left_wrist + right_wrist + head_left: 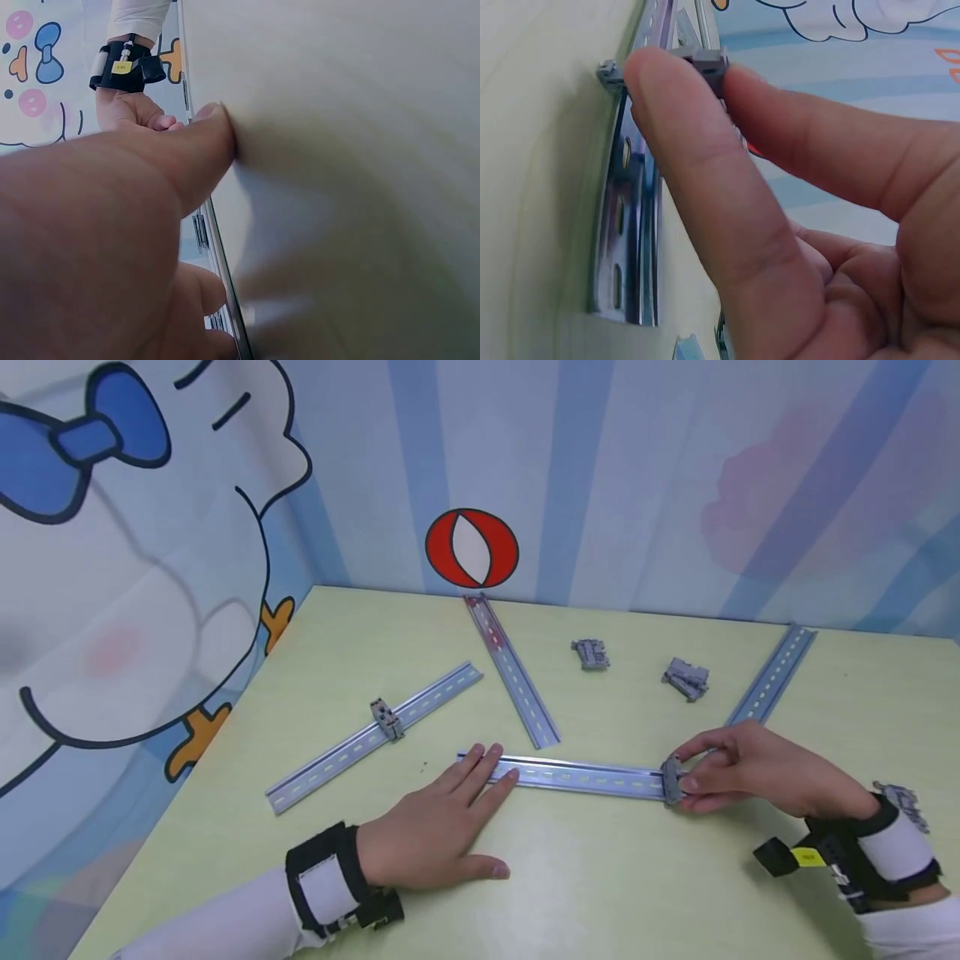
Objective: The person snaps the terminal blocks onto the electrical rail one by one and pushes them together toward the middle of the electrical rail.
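Note:
A slotted metal DIN rail (577, 777) lies crosswise on the table in front of me. My left hand (431, 831) rests flat at its left end, fingers straight and fingertips touching the rail. At the rail's right end, my right hand (772, 768) pinches a small grey terminal block (671, 779) between thumb and fingers. The block sits across the rail; whether it is clipped on, I cannot tell. In the right wrist view, the fingers partly hide the grey block (705, 66) over the slotted rail (630, 247).
To the left, another rail (435, 695) carries a grey block (387, 720). Behind lie a rail (517, 681) and, farther right, one more (772, 675). Loose grey blocks (591, 654) lie at the back, with others (903, 803) beside my right wrist. A printed wall (622, 485) bounds the table.

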The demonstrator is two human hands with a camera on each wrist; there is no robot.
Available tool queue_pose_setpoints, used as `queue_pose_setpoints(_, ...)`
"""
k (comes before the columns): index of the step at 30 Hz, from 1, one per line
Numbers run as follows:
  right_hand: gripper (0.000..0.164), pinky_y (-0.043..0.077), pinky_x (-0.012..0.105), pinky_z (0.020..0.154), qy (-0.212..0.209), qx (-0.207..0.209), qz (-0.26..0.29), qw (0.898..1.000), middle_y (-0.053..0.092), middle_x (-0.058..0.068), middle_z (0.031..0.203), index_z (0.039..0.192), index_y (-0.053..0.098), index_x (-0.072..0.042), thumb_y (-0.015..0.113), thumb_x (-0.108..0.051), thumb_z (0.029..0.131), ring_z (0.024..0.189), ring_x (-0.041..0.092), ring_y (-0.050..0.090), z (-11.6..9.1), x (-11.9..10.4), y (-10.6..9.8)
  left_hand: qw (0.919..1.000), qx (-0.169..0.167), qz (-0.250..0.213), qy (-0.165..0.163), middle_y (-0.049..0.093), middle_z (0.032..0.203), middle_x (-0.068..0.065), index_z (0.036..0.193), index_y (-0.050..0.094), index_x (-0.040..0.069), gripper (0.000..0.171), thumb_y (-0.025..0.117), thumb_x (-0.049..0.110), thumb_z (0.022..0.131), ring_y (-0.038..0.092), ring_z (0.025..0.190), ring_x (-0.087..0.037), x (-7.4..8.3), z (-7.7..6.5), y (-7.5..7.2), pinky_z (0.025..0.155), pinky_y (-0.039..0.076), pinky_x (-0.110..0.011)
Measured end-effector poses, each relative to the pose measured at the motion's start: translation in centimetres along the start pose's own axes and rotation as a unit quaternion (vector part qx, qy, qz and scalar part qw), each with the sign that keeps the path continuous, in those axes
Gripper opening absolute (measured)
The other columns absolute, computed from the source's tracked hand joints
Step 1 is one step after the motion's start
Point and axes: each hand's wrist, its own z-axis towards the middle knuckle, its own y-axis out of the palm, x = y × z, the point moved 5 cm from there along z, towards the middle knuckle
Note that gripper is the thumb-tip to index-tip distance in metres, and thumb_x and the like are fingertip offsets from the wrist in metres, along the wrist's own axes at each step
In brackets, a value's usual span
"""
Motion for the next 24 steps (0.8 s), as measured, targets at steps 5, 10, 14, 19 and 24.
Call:
queue_pose_setpoints(5, 0.059, 0.055, 0.046, 0.083, -0.005, 0.011, 0.008, 1.0, 0.069, 0.026, 0.106, 0.133, 0.036, 0.02, 0.066, -0.009, 0.092, 0.098, 0.036, 0.069, 0.3, -0.1, 0.8, 1.0, -0.001, 0.002, 0.0, -0.011, 0.163, -0.011, 0.158, 0.005, 0.017, 0.095, 0.041, 0.073, 0.09, -0.007, 0.15, -0.029, 0.0, 0.2, 0.1, 0.118, 0.018, -0.042)
queue_pose_setpoints(10, 0.058, 0.055, 0.045, 0.085, -0.018, 0.006, 0.009, 1.0, 0.069, 0.026, 0.108, 0.135, 0.036, 0.019, 0.064, -0.01, 0.094, 0.1, 0.036, 0.068, 0.8, -0.4, 1.5, 1.0, -0.002, 0.004, -0.001, -0.011, 0.163, -0.011, 0.158, 0.004, 0.018, 0.095, 0.04, 0.073, 0.089, -0.008, 0.15, -0.029, -0.1, 0.2, 0.2, 0.119, 0.016, -0.042)
queue_pose_setpoints(14, 0.06, 0.055, 0.044, 0.085, -0.018, 0.014, 0.005, 1.0, 0.069, 0.026, 0.107, 0.137, 0.036, 0.019, 0.065, -0.011, 0.093, 0.099, 0.036, 0.069, 1.2, -0.5, 1.8, 1.0, -0.002, 0.003, 0.0, -0.01, 0.163, -0.011, 0.158, 0.004, 0.017, 0.095, 0.041, 0.073, 0.09, -0.008, 0.15, -0.029, 0.0, 0.2, 0.1, 0.119, 0.015, -0.042)
queue_pose_setpoints(19, 0.058, 0.056, 0.044, 0.082, -0.022, 0.029, -0.002, 0.999, 0.07, 0.025, 0.103, 0.134, 0.04, 0.018, 0.067, -0.01, 0.091, 0.094, 0.035, 0.07, 1.6, -0.8, 2.3, 1.0, -0.005, -0.002, 0.0, -0.01, 0.163, -0.011, 0.158, 0.005, 0.016, 0.095, 0.042, 0.072, 0.09, -0.008, 0.15, -0.029, 0.1, 0.1, -0.1, 0.119, 0.016, -0.043)
queue_pose_setpoints(24, 0.053, 0.057, 0.043, 0.082, -0.029, 0.026, 0.002, 0.999, 0.07, 0.025, 0.102, 0.133, 0.042, 0.018, 0.066, -0.008, 0.092, 0.093, 0.033, 0.071, 2.3, -1.4, 3.1, 1.0, -0.004, -0.006, 0.0, -0.009, 0.163, -0.012, 0.158, 0.007, 0.015, 0.095, 0.045, 0.069, 0.091, -0.007, 0.15, -0.03, 0.3, 0.0, -0.2, 0.119, 0.016, -0.043)
